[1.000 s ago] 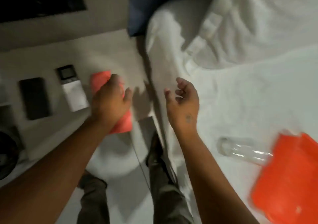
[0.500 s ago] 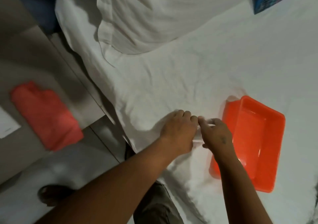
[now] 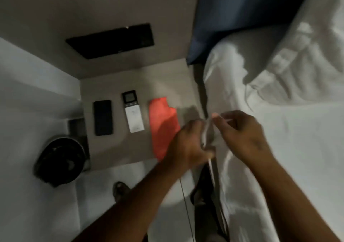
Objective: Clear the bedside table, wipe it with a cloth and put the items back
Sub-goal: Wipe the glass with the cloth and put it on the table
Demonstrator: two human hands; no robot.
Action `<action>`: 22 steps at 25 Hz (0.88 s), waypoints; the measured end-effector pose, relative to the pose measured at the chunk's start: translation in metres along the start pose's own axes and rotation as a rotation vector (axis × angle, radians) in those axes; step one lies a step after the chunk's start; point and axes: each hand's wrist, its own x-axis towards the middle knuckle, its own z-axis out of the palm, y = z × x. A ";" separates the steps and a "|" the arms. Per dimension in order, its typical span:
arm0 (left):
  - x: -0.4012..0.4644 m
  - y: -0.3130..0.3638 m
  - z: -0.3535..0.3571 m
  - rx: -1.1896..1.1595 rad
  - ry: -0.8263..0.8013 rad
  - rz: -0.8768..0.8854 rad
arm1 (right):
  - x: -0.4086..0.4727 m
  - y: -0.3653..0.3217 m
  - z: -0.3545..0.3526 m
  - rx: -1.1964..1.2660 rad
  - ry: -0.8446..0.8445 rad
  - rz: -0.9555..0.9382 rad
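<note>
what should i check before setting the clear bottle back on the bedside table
1. Bottle held: ok, the clear bottle sits between the left hand and right hand.
2. Bare spot on the bedside table: ok, near edge is bare.
3. Phone and remote back: ok, side by side.
4. Red cloth off the table: not ok, it lies on it.
5. Table wiped dry: cannot tell.
6. Bottle cap on: cannot tell, blurred.

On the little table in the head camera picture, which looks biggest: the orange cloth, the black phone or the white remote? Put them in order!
1. Orange cloth, though a hand hides part of it.
2. Phone and remote look about alike; I won't rank them.
</note>
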 end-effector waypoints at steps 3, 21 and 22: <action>-0.001 -0.089 -0.065 0.035 0.209 -0.247 | 0.040 -0.018 0.101 -0.059 0.006 -0.148; 0.015 -0.109 -0.066 -0.742 0.387 -0.313 | 0.028 -0.029 0.199 0.533 -0.228 -0.232; 0.014 -0.105 -0.067 -0.709 0.384 -0.278 | 0.034 -0.032 0.192 0.629 -0.246 -0.121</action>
